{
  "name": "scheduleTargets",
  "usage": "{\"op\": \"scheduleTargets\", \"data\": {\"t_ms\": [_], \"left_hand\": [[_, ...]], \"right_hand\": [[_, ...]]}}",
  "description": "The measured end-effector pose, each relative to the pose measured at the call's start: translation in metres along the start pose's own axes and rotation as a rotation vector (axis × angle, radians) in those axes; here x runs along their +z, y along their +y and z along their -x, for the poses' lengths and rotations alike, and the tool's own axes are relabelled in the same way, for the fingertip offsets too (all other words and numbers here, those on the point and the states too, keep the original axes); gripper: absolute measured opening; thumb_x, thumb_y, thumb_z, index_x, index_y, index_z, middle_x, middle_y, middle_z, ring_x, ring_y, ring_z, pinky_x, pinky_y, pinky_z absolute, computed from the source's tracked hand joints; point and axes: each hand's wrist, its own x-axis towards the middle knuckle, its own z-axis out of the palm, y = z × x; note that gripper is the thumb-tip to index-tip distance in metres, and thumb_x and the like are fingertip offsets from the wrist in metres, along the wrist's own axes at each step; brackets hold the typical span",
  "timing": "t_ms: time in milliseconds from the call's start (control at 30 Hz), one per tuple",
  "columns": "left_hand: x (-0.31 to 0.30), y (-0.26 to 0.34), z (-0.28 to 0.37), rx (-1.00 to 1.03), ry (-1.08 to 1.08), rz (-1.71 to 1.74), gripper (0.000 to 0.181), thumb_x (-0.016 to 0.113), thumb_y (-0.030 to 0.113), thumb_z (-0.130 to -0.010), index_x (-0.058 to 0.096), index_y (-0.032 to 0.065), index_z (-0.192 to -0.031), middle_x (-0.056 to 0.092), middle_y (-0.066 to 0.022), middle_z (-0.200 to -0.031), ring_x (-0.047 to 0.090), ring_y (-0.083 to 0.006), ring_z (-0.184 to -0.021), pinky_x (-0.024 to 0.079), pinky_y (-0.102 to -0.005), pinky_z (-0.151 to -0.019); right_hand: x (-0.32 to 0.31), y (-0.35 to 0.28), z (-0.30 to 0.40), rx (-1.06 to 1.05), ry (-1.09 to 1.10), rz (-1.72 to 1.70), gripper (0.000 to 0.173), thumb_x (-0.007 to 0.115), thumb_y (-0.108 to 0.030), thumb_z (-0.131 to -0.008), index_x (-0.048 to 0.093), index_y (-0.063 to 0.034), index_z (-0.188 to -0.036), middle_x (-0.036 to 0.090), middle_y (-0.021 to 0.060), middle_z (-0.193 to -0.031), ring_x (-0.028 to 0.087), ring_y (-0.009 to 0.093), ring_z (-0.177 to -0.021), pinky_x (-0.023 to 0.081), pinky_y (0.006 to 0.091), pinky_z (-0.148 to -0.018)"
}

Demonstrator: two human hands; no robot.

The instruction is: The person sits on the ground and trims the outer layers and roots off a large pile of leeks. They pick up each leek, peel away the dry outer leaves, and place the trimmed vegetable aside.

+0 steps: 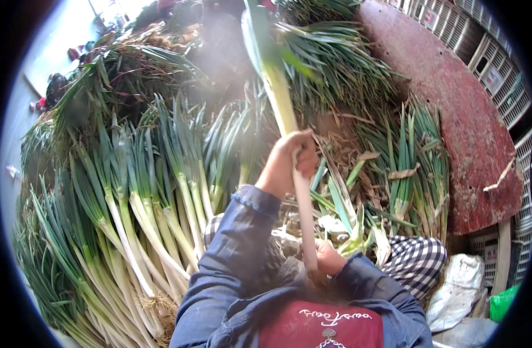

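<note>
A long Welsh onion or leek [304,204] stands tilted in front of my chest, its white shank low and its green leaves high. My left hand [290,158] is wrapped around the stalk where the white turns pale green. Lower down, my right hand [330,259] grips the shank near the root end; its fingertips are partly hidden. The brown roots [316,278] hang close to my red top and look blurred. Beneath my hands lie loose leaves and dry peelings [348,209], between my checkered trouser legs [416,265].
Many similar stalks [140,226] lie side by side at my left, roots towards me. Piles of green leaves [335,65] rise ahead. A worn red board [448,95] curves along the right, with plastic crates [496,78] behind it. A white sack [457,291] lies at lower right.
</note>
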Motion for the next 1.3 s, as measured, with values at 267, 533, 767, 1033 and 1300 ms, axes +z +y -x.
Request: {"op": "scheduleTargets", "data": {"t_ms": [267, 533, 767, 1033, 1300], "left_hand": [[-0.023, 0.013, -0.004, 0.427, 0.632, -0.778, 0.014, 0.056, 0.016, -0.078, 0.048, 0.0047, -0.074, 0.045, -0.0004, -0.053, 0.044, -0.0100, -0.038, 0.035, -0.0226, -0.033], [-0.020, 0.090, 0.059, 0.415, 0.623, -0.764, 0.017, 0.056, 0.020, -0.079, 0.048, 0.0068, -0.071, 0.043, 0.0005, -0.051, 0.043, -0.0098, -0.039, 0.033, -0.0221, -0.036], [-0.014, 0.154, 0.197, 0.315, 0.890, -1.094, 0.017, 0.054, 0.023, -0.079, 0.049, 0.0094, -0.069, 0.043, 0.0028, -0.053, 0.041, -0.0071, -0.042, 0.033, -0.0208, -0.038], [-0.193, 0.150, 0.383, -0.386, 0.864, -2.438, 0.025, 0.056, 0.024, -0.067, 0.058, 0.0015, -0.078, 0.059, -0.0218, -0.081, 0.057, -0.0357, -0.075, 0.047, -0.0413, -0.068], [-0.169, 0.142, 0.212, -0.219, 0.705, -2.465, 0.028, 0.061, 0.027, -0.070, 0.055, -0.0010, -0.073, 0.058, -0.0159, -0.068, 0.055, -0.0288, -0.063, 0.044, -0.0371, -0.059]], "right_hand": [[-0.042, -0.033, 0.063, -0.239, 0.377, 1.384, 0.039, 0.065, -0.022, -0.071, 0.054, -0.0036, -0.104, 0.041, 0.0185, -0.117, 0.044, 0.033, -0.104, 0.037, 0.0401, -0.087], [-0.057, -0.084, 0.118, -0.412, 0.591, 1.322, 0.046, 0.066, -0.015, -0.068, 0.050, -0.0002, -0.108, 0.039, 0.0182, -0.118, 0.040, 0.033, -0.109, 0.032, 0.0408, -0.092], [-0.077, -0.109, 0.167, -0.541, 0.750, 1.212, 0.035, 0.062, -0.005, -0.069, 0.053, -0.0012, -0.103, 0.043, 0.0133, -0.116, 0.044, 0.029, -0.109, 0.036, 0.0365, -0.093], [-0.220, -0.021, 0.256, -0.430, 1.251, 1.121, 0.022, 0.056, -0.009, -0.076, 0.055, 0.0005, -0.096, 0.054, 0.0158, -0.102, 0.052, 0.032, -0.095, 0.041, 0.0356, -0.082], [-0.290, 0.134, 0.279, 0.363, 1.040, 0.773, 0.031, 0.056, -0.027, -0.076, 0.059, -0.0012, -0.093, 0.057, 0.0183, -0.093, 0.053, 0.032, -0.091, 0.042, 0.0383, -0.077]]}}
